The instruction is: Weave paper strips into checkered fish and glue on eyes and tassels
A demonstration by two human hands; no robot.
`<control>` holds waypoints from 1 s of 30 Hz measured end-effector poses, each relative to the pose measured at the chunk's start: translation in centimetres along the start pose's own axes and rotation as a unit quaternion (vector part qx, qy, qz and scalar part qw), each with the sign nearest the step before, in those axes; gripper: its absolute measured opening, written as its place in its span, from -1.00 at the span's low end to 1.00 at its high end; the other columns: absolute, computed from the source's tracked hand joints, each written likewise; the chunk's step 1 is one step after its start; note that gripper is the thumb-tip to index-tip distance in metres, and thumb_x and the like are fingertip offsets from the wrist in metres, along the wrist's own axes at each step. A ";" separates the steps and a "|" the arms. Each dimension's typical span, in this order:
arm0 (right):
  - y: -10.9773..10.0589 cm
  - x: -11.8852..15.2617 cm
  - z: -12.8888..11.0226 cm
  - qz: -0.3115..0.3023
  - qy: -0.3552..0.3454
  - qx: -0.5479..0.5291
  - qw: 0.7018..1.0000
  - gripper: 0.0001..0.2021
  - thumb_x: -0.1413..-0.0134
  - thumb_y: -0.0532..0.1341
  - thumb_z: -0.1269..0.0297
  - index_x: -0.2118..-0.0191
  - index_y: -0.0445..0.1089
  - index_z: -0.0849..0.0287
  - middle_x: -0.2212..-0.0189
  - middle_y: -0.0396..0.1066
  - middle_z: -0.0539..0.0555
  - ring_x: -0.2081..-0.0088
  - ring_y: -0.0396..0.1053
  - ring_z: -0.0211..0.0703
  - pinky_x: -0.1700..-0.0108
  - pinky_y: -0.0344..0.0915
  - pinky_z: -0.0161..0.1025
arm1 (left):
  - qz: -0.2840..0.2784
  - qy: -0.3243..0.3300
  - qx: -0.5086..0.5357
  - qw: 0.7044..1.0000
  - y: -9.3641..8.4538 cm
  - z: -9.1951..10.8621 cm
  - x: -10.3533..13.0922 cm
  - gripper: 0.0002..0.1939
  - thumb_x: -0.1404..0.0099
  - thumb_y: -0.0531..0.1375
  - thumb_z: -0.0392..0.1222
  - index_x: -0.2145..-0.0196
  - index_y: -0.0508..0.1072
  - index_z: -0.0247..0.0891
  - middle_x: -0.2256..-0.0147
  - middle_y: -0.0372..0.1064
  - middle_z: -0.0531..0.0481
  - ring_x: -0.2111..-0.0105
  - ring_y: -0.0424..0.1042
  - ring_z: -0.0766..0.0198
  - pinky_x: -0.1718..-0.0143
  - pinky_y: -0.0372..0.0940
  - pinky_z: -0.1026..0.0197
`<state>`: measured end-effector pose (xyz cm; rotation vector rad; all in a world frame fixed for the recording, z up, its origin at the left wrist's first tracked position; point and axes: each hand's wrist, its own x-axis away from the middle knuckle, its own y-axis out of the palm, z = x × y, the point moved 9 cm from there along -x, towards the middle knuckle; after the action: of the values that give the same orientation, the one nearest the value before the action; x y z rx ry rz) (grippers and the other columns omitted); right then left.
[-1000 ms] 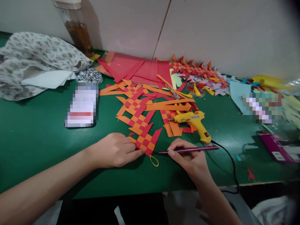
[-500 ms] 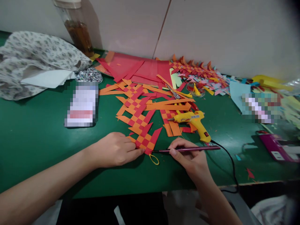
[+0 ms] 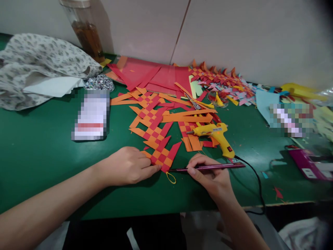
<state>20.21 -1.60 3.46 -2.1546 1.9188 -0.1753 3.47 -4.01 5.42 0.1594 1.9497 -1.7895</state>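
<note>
A woven red-and-orange paper strip (image 3: 161,155) with pointed side flaps lies on the green table. At its near left edge, my left hand (image 3: 131,166) is closed, its fingertips pressing the paper down. A yellow loop of cord (image 3: 171,178) sticks out from the strip's near tip. My right hand (image 3: 210,175) is closed in a writing grip around a slim dark purple pen (image 3: 215,166). The pen lies almost level, and its thin dark point meets the strip's near right corner. Whether it leaves a mark is too small to see.
Beyond my right hand lies a yellow glue gun (image 3: 213,133), its black cord (image 3: 256,173) running off the front edge. Scissors (image 3: 192,101), orange paper strips (image 3: 187,116) and red sheets (image 3: 166,80) lie behind. A phone (image 3: 91,116) is at left, a lidded drink bottle (image 3: 90,40) behind it.
The pen has tilted slightly, its point a touch lower at the strip's corner. Both hands stay nearly in place; the whole view has shifted only a little.
</note>
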 end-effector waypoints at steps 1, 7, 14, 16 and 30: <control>0.0 0.0 0.0 0.001 -0.001 0.000 1.000 -0.93 0.01 0.32 0.33 0.47 0.45 0.11 0.51 0.39 -0.01 0.45 0.34 -0.26 0.40 0.30 -0.33 | -0.003 0.000 -0.001 1.000 0.0 0.0 0.0 -0.79 -0.35 0.02 -0.36 0.14 0.41 -0.32 0.59 0.31 0.10 0.63 0.29 0.33 0.65 0.08 0.25; 0.0 0.1 -0.2 -0.001 -0.022 -0.002 1.000 -0.94 0.00 0.31 0.36 0.45 0.45 0.09 0.50 0.39 -0.02 0.43 0.35 -0.28 0.40 0.29 -0.36 | -0.011 -0.005 -0.003 1.000 0.1 0.0 0.0 -0.79 -0.36 0.01 -0.35 0.15 0.42 -0.30 0.59 0.32 0.10 0.63 0.30 0.35 0.65 0.09 0.26; 0.2 0.2 -0.6 -0.010 -0.041 0.017 0.999 -0.93 0.00 0.31 0.39 0.44 0.44 0.09 0.51 0.39 -0.05 0.44 0.35 -0.30 0.39 0.29 -0.38 | -0.011 -0.002 0.001 1.000 0.0 0.0 0.0 -0.78 -0.36 0.00 -0.37 0.14 0.42 -0.31 0.60 0.32 0.09 0.62 0.31 0.34 0.65 0.11 0.27; 0.0 0.2 -0.6 -0.002 -0.040 0.016 0.999 -0.93 0.00 0.30 0.39 0.44 0.44 0.09 0.50 0.39 -0.05 0.43 0.35 -0.31 0.40 0.29 -0.39 | -0.014 -0.004 0.000 1.000 0.1 0.0 -0.1 -0.77 -0.37 -0.01 -0.36 0.14 0.42 -0.30 0.60 0.32 0.09 0.62 0.31 0.35 0.64 0.11 0.27; -0.4 -0.7 -3.6 0.174 -0.105 0.077 0.976 -0.96 -0.06 0.27 0.37 0.37 0.44 0.09 0.47 0.41 -0.03 0.44 0.37 -0.27 0.44 0.32 -0.34 | 0.073 -0.022 0.070 0.995 -2.5 6.3 -4.3 -0.76 -0.38 0.00 -0.23 0.24 0.47 -0.28 0.60 0.23 0.13 0.65 0.19 0.37 0.68 0.10 0.24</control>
<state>19.60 -1.28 7.07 -1.6375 2.0427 -0.0277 7.89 -9.40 9.34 0.2988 1.7359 -1.8180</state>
